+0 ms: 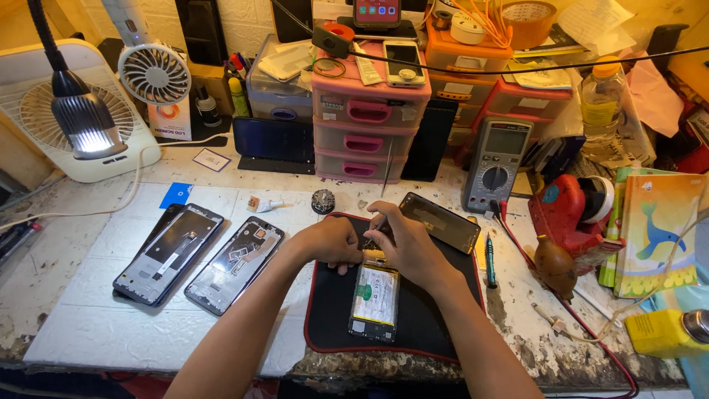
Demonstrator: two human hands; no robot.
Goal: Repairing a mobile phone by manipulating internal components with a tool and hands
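Now both hands, left hand and right hand, meet closed over the far end of the opened phone; its long axis runs near-far on the black mat, right hand pinching thin tweezers

A worn white workbench carries a black red-edged mat near its front edge. Two opened phone frames lie left of the mat. A grey multimeter and pink drawer unit stand toward the back edge, with a white fan at the back left corner.
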